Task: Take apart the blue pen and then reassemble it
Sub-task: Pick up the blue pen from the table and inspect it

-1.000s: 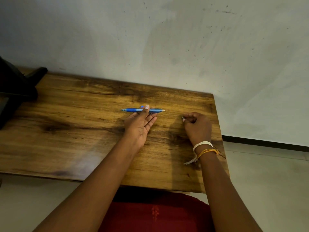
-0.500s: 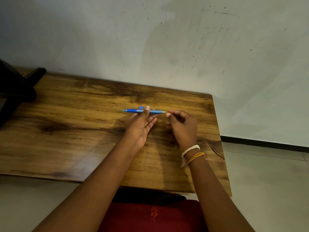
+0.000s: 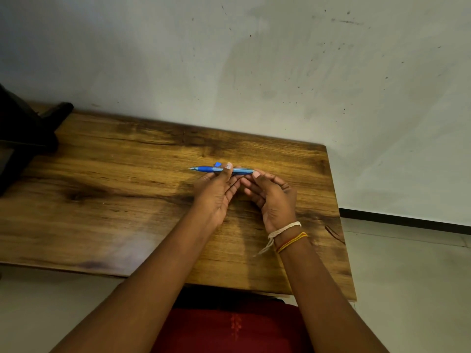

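At the bottom of the frame, a red garment (image 3: 224,327) lies between two bare forearms reaching up toward centre frame. Right wrist: white and orange-yellow thread bands (image 3: 288,236). Left hand (image 3: 216,192), centre frame: thumb and fingers pinch the middle of the blue pen (image 3: 221,169). Right hand (image 3: 272,197), just right of it: fingers curled, thumb tip touching the pen's right end; whether this grip has closed on the barrel cannot be told. Pen: horizontal, tip pointing left, held just above the wooden surface (image 3: 114,200), still in one piece. Upper left of the frame: a dark object (image 3: 25,133) on the surface's far corner. Behind: a pale, speckled wall (image 3: 254,72).
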